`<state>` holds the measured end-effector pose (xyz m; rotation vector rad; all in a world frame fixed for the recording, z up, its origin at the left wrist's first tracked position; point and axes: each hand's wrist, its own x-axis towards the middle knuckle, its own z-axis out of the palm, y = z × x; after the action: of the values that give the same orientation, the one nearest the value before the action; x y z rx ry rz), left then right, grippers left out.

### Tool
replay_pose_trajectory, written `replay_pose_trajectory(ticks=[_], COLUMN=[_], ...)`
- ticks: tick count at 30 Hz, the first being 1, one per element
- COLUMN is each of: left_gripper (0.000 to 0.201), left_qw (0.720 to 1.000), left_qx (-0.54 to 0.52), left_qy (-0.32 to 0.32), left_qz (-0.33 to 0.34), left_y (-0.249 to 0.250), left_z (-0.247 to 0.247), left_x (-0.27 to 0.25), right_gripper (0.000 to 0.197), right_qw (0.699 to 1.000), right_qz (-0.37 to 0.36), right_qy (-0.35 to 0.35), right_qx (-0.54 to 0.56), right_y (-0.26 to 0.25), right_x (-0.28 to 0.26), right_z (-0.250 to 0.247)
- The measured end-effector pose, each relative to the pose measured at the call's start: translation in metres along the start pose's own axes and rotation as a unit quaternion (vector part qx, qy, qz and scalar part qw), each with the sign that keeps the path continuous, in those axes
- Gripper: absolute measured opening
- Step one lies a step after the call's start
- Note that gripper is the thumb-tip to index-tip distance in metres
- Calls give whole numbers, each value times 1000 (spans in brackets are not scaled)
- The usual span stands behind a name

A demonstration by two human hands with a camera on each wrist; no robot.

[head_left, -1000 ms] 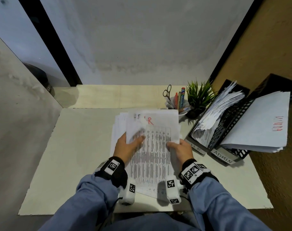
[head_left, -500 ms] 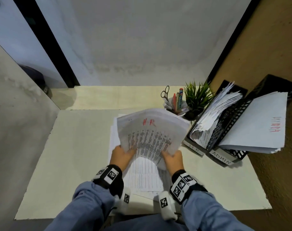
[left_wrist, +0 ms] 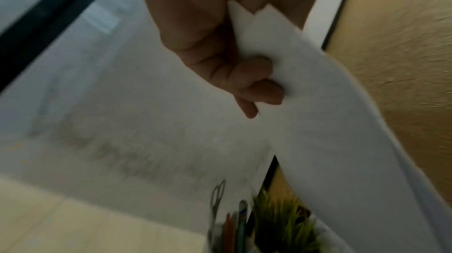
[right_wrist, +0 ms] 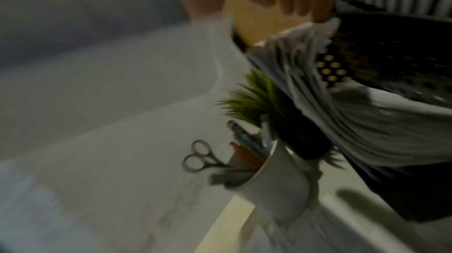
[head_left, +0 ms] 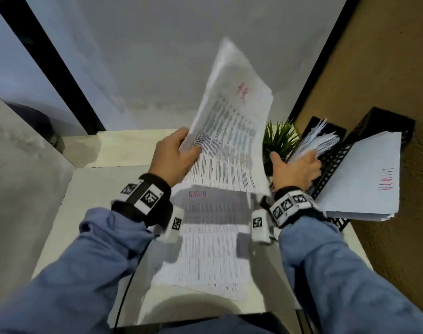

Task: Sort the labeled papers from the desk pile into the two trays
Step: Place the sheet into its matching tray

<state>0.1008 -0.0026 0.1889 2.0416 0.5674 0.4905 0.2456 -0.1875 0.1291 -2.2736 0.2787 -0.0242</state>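
Note:
My left hand (head_left: 187, 147) pinches a printed sheet marked "HR" in red (head_left: 232, 121) by its left edge and holds it up, tilted, above the desk. The left wrist view shows its fingers (left_wrist: 254, 83) curled on the white sheet (left_wrist: 318, 121). My right hand (head_left: 299, 165), holding nothing, lays straight fingers on the papers (head_left: 319, 141) in the nearer black mesh tray (head_left: 312, 124). The right wrist view shows those fingertips (right_wrist: 318, 7) at the top of that stack (right_wrist: 342, 114). The desk pile (head_left: 205, 239) lies below, with an "ADMIN" sheet on top. The farther tray (head_left: 384, 121) holds sheets marked ADMIN (head_left: 364, 179).
A small green plant (head_left: 278, 138) stands left of the trays, right next to my right thumb. A white mug (right_wrist: 274, 189) with pens and scissors (right_wrist: 198, 156) sits beside it. A brown wall (head_left: 386, 68) runs close behind the trays. The white desk (head_left: 90, 189) extends to the left.
My left hand has lifted the HR sheet off the pile and swung it up and right. My right hand let go of it and moved onto the nearer tray's papers. The ADMIN sheet is uncovered.

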Motion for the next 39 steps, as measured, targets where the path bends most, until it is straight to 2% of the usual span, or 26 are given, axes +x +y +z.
replay_pose_trajectory(ticks=[1,3,4,6,10,13,16,18,21,22,24,27,28,31,34,36,39], left_gripper=[20,20,23,28,8,14,8,15,21,22,23,20,19,25,37,40,41], left_qw=[1000,998,997,992,972,955,941,936,941,944,947,954,956,950,923,919,942], left_qx=[9,29,46,88,177,221,243,247,240,235,227,215,210,206,237,241,177], left_qy=[-15,-40,-45,-54,-79,-103,-140,-161,-169,-170,-176,-175,-179,-224,-301,-312,-283], left_qz=[10,29,43,71,131,167,191,192,168,159,143,113,102,66,27,25,41], left_y=[10,29,38,53,79,92,102,107,107,106,101,90,86,70,50,39,31], left_z=[2,8,12,21,42,62,89,109,138,147,164,184,190,205,216,221,221], left_x=[7,19,24,33,48,56,60,59,59,59,60,59,58,59,56,54,54], right_gripper=[96,81,69,53,8,16,14,10,37,41,37,16,15,45,69,64,59], right_qw=[997,973,964,966,976,980,979,978,979,982,984,987,989,990,975,971,977], right_qz=[82,198,208,183,115,71,42,26,14,11,-9,-33,-44,-69,-32,-18,-45], right_qy=[-15,-84,-111,-131,-127,-131,-132,-130,-129,-125,-124,-116,-112,-121,-195,-225,-208], right_qx=[5,89,123,129,137,129,151,158,154,142,127,109,90,-31,-98,-75,-17], right_y=[6,19,25,35,34,32,28,26,22,20,15,8,8,12,28,38,38], right_x=[16,38,46,58,60,62,66,71,79,81,84,82,82,79,68,61,56], right_z=[2,3,2,0,-18,-34,-46,-50,-52,-54,-56,-60,-61,-55,-40,-30,-26])
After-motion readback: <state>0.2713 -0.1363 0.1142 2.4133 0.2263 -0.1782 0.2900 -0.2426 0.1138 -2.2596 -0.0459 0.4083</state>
